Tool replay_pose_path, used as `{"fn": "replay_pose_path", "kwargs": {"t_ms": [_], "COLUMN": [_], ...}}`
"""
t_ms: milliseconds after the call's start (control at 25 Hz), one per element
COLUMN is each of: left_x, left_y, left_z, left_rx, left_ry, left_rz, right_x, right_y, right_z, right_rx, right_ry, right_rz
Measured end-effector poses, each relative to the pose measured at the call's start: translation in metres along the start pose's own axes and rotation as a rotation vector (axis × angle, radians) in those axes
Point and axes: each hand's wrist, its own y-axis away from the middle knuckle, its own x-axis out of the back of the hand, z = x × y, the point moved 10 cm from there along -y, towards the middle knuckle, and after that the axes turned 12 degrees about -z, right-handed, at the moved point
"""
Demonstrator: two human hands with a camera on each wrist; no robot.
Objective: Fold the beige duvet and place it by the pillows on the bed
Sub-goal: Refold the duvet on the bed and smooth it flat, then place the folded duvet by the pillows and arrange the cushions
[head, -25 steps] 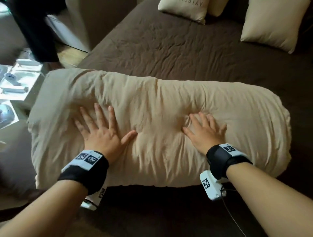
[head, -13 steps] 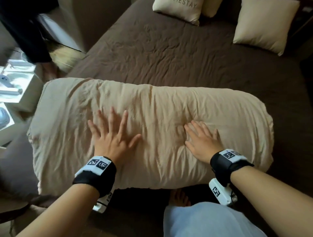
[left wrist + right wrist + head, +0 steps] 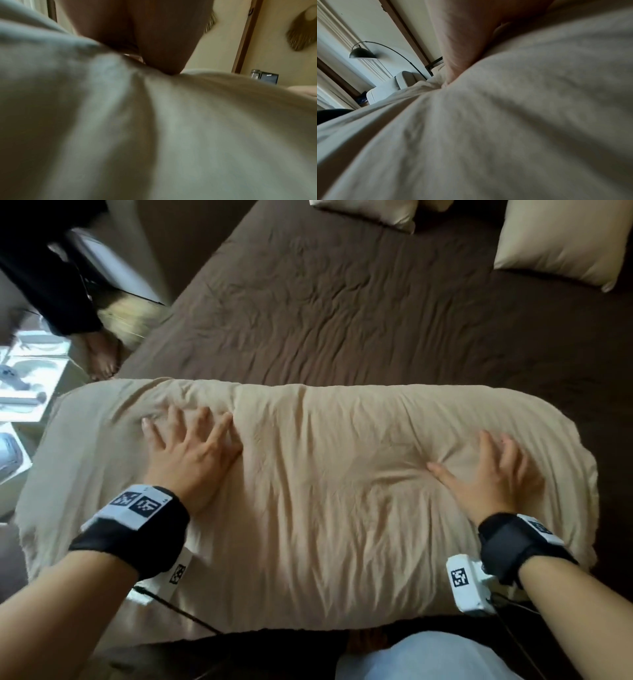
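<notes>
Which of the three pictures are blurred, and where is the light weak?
Head view: mostly sharp on the beige duvet, with motion smear at the top-left corner and on the left hand; the brown bed sheet is dim. Left wrist view: the duvet is close, soft and out of focus. Right wrist view: the same softness, shadowed toward the lower edge.

Head looks down; wrists skim the duvet (image 3: pixel 342 491).

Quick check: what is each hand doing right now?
Left hand: open, fingers spread, pressing flat on the folded duvet.
Right hand: open, fingers spread, pressing flat on the duvet near its right end.
</notes>
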Motion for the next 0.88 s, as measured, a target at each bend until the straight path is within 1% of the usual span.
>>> {"fn": "replay_pose_path", "kwargs": {"t_ms": [80,120,160,200,240,280,320,360,400,440,520,560,600,680,760,880], "left_x": [-0.016,-0.021,-0.025,-0.028,-0.028,-0.027,-0.024,-0.019,-0.014,-0.008,-0.003,-0.005,-0.008,-0.015,-0.02,-0.025], "left_y": [-0.014,-0.019,-0.023,-0.028,-0.03,-0.031,-0.03,-0.023,-0.014,-0.002,0.024,0.033,0.037,0.034,0.024,0.027], "left_z": [0.009,0.012,0.013,0.012,0.011,0.01,0.01,0.011,0.011,0.012,0.011,0.01,0.01,0.01,0.008,0.006], "left_rx": [0.014,0.02,0.026,0.03,0.031,0.027,0.016,-0.002,-0.022,-0.046,-0.088,-0.102,-0.113,-0.124,-0.122,-0.117], "left_ry": [-0.02,-0.014,-0.008,-0.007,-0.008,0.001,0.025,0.062,0.106,0.141,0.204,0.23,0.252,0.27,0.271,0.286], "left_rz": [-0.05,-0.066,-0.082,-0.099,-0.106,-0.098,-0.074,-0.032,0.03,0.109,0.254,0.302,0.328,0.333,0.324,0.369], "right_x": [-0.011,-0.014,-0.014,-0.015,-0.019,-0.028,-0.036,-0.042,-0.05,-0.059,-0.088,-0.104,-0.119,-0.139,-0.143,-0.124], "right_y": [-0.011,-0.014,-0.017,-0.02,-0.021,-0.024,-0.028,-0.035,-0.046,-0.056,-0.069,-0.072,-0.075,-0.082,-0.091,-0.093], "right_z": [-0.005,-0.015,-0.033,-0.06,-0.093,-0.13,-0.166,-0.196,-0.225,-0.247,-0.273,-0.28,-0.285,-0.288,-0.293,-0.303], "right_rx": [-0.071,-0.075,-0.025,0.092,0.248,0.401,0.517,0.571,0.593,0.592,0.589,0.583,0.572,0.552,0.535,0.531], "right_ry": [0.064,0.112,0.147,0.169,0.167,0.144,0.099,0.057,0.04,0.077,0.236,0.296,0.321,0.342,0.37,0.38], "right_rz": [-0.128,-0.15,-0.145,-0.137,-0.162,-0.237,-0.33,-0.407,-0.462,-0.507,-0.59,-0.635,-0.678,-0.738,-0.764,-0.82]}}
